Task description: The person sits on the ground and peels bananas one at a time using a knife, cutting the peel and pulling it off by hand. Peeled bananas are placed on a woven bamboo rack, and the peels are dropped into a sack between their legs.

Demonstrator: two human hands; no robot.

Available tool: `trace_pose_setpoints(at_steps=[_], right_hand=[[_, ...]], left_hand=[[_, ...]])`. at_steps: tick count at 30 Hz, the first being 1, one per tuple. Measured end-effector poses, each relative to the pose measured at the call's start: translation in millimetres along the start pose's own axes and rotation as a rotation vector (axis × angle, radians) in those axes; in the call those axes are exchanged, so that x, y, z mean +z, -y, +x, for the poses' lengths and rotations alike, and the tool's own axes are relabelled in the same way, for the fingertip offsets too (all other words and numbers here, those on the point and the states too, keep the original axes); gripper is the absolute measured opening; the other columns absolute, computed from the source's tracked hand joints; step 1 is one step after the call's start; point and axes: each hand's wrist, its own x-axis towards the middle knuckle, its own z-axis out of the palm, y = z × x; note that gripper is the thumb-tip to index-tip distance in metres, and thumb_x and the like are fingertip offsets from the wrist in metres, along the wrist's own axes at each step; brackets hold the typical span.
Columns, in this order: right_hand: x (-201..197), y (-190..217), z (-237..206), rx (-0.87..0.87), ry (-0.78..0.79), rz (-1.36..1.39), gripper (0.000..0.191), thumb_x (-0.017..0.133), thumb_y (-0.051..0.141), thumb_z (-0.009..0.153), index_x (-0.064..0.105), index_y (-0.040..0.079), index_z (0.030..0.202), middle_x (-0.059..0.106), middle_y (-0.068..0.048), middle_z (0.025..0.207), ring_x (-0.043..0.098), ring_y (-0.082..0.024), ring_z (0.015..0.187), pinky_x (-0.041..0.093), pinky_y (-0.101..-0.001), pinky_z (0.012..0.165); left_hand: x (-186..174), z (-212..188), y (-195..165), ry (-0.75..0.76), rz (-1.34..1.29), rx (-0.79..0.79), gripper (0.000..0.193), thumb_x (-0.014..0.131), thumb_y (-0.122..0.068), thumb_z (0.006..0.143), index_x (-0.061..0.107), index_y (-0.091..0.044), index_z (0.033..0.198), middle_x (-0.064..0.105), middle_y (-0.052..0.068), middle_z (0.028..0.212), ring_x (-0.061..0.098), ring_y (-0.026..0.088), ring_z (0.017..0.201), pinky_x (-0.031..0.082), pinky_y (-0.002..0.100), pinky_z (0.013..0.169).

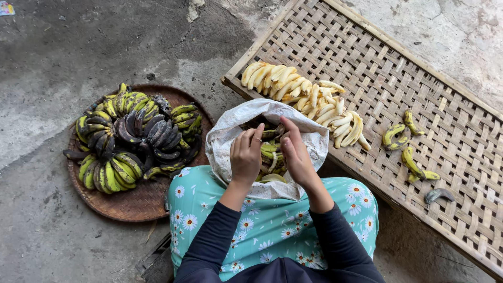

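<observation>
Hands, left [245,155] and right [295,152], peel one banana [268,148] over one sack [225,137].

one view only, from the person's head, looking almost straight down over the lap [272,225] to the floor [47,241]. it sits close above the hands, with a round tray [131,207] at frame left and a woven mat [419,73] at right.

Bare left hand [245,155], bare right hand [296,153]; long dark navy sleeves [209,242]; turquoise skirt [272,222], white daisy print.
</observation>
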Motion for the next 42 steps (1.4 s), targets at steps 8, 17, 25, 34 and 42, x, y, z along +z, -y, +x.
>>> trace_pose_setpoints(at_steps=[8, 17, 25, 34, 42], right_hand=[[21, 33, -6, -0.138, -0.065, -0.797, 0.052, 0.055, 0.031, 0.105, 0.044, 0.011, 0.151, 0.064, -0.019, 0.111, 0.066, -0.04, 0.093, 0.053, -0.0464, 0.075], [28, 13, 0, -0.133, -0.251, -0.887, 0.036, 0.05, 0.035, 0.107, 0.053, 0.007, 0.129, 0.066, -0.019, 0.109, 0.066, -0.043, 0.087, 0.052, -0.0493, 0.07], [-2, -23, 17, 0.498, -0.17, 0.239, 0.047, 0.038, 0.053, 0.109, 0.055, 0.009, 0.114, 0.051, -0.005, 0.074, 0.046, -0.015, 0.055, 0.039, -0.0309, 0.044], [-20, -15, 7, 0.748, -0.083, 0.333, 0.046, 0.037, 0.053, 0.104, 0.05, 0.015, 0.126, 0.052, -0.001, 0.074, 0.045, -0.011, 0.054, 0.038, -0.0275, 0.042], [15, -1, 4, -0.092, -0.01, -0.264, 0.054, 0.077, 0.01, 0.089, 0.05, 0.006, 0.135, 0.061, -0.003, 0.09, 0.06, -0.011, 0.074, 0.052, -0.0268, 0.061]], left_hand=[[-4, 2, -1, -0.053, -0.017, -0.007, 0.039, 0.066, -0.005, 0.091, 0.066, -0.012, 0.13, 0.062, 0.008, 0.123, 0.063, 0.031, 0.118, 0.052, 0.046, 0.104], [-5, 5, -9, -0.076, -0.045, 0.024, 0.034, 0.068, -0.007, 0.089, 0.07, -0.011, 0.123, 0.065, 0.007, 0.119, 0.064, 0.029, 0.115, 0.053, 0.047, 0.101], [24, -11, 1, -0.071, -0.523, -0.104, 0.038, 0.066, 0.003, 0.094, 0.067, -0.015, 0.128, 0.067, 0.004, 0.126, 0.065, 0.027, 0.125, 0.056, 0.045, 0.109], [-3, 10, 65, -0.59, -1.881, -0.691, 0.048, 0.054, -0.014, 0.105, 0.037, -0.018, 0.15, 0.053, 0.004, 0.149, 0.054, 0.022, 0.137, 0.061, 0.047, 0.101], [35, -15, 21, -0.018, -1.752, -0.921, 0.065, 0.063, -0.016, 0.1, 0.032, -0.013, 0.157, 0.06, 0.01, 0.13, 0.067, 0.019, 0.109, 0.06, 0.033, 0.084]])
